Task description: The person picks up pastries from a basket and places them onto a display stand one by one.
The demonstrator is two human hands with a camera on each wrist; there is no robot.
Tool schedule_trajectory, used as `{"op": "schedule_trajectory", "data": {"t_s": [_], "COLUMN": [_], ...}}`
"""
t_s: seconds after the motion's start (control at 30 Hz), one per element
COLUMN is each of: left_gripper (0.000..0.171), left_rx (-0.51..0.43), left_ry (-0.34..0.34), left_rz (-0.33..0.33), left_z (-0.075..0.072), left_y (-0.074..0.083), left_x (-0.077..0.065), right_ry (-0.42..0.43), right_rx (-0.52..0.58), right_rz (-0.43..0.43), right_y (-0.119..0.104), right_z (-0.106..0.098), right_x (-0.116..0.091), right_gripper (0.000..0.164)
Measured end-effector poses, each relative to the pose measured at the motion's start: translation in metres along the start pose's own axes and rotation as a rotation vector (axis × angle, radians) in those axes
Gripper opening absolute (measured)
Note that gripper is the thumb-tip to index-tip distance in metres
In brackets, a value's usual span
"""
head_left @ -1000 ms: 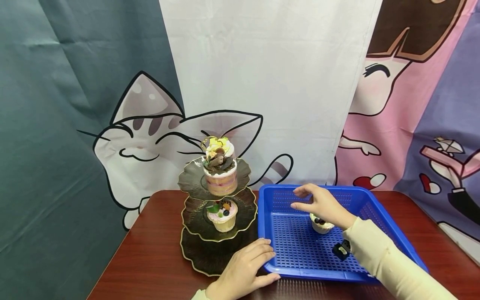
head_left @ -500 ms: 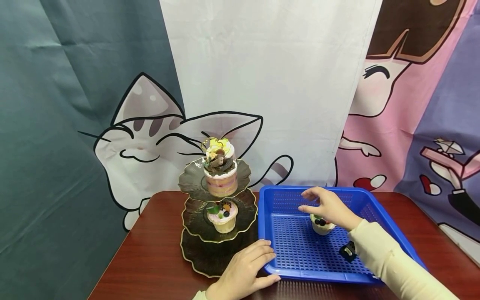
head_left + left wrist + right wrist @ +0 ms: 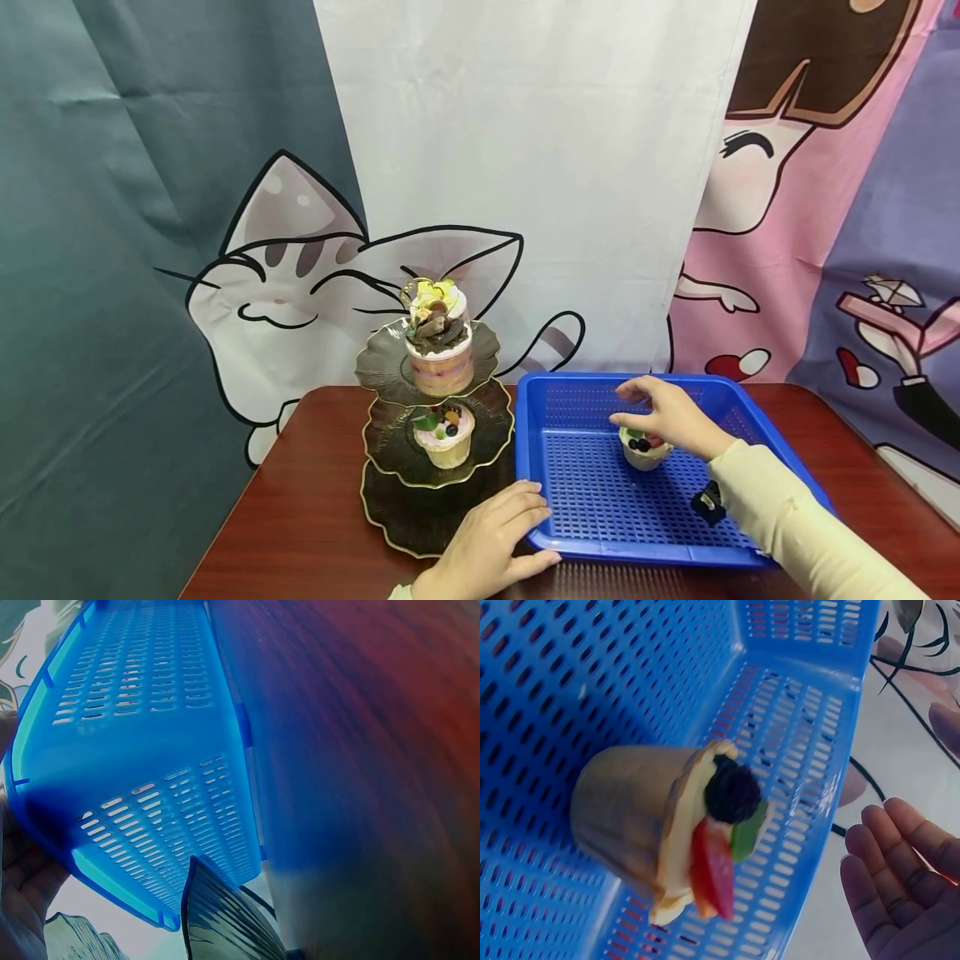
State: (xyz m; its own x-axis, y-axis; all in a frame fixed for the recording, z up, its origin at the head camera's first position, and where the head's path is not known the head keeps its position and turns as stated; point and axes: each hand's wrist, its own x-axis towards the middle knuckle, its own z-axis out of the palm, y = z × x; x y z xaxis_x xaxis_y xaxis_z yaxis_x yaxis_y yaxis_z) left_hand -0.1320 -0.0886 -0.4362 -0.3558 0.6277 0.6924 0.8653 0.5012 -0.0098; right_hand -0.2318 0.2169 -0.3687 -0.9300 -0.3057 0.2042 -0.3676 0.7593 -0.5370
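Note:
My left hand rests on the near left corner of the blue plastic basket, fingers over the rim and thumb stretched along the front edge. Inside the basket stands a cupcake with berries, red fruit and a green piece on top, seen close up in the right wrist view as a cupcake in a tan cup. Above it hovers my right hand, fingers loosely bent, thumb apart, nothing held. Its fingers show apart from the cupcake in that view.
Left of the basket stands a dark three-tier stand with gold scalloped edges. Its top tier bears a layered cake cup with a yellow-topped cake behind; a fruit cupcake sits on the middle tier. A small black object shows beside my right sleeve.
My right hand has shifted to the right and slightly down above the basket, uncovering more of the cupcake's top. My left hand has stayed at the basket corner.

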Motion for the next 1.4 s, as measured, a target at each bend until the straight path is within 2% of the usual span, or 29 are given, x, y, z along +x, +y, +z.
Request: {"op": "schedule_trajectory", "data": {"t_s": [0.2, 0.43, 0.73, 1.4], "left_gripper": [0.039, 0.038, 0.038, 0.039], "left_rx": [-0.034, 0.015, 0.038, 0.035], "left_ry": [-0.026, 0.015, 0.042, 0.059], "left_rz": [-0.033, 0.025, 0.051, 0.047], "left_z": [0.000, 0.001, -0.001, 0.003], "left_y": [0.001, -0.001, -0.003, -0.003], "left_x": [0.000, 0.001, 0.002, 0.000], "right_ry": [-0.005, -0.015, -0.007, -0.110], "right_rx": [-0.002, -0.031, -0.101, -0.182], "right_rz": [0.041, 0.055, 0.060, 0.000], "right_y": [0.011, 0.023, 0.038, 0.054], "right_z": [-0.003, -0.005, -0.004, 0.004], "right_x": [-0.002, -0.002, -0.004, -0.010], "right_gripper": [0.062, 0.062, 0.062, 0.076]}}
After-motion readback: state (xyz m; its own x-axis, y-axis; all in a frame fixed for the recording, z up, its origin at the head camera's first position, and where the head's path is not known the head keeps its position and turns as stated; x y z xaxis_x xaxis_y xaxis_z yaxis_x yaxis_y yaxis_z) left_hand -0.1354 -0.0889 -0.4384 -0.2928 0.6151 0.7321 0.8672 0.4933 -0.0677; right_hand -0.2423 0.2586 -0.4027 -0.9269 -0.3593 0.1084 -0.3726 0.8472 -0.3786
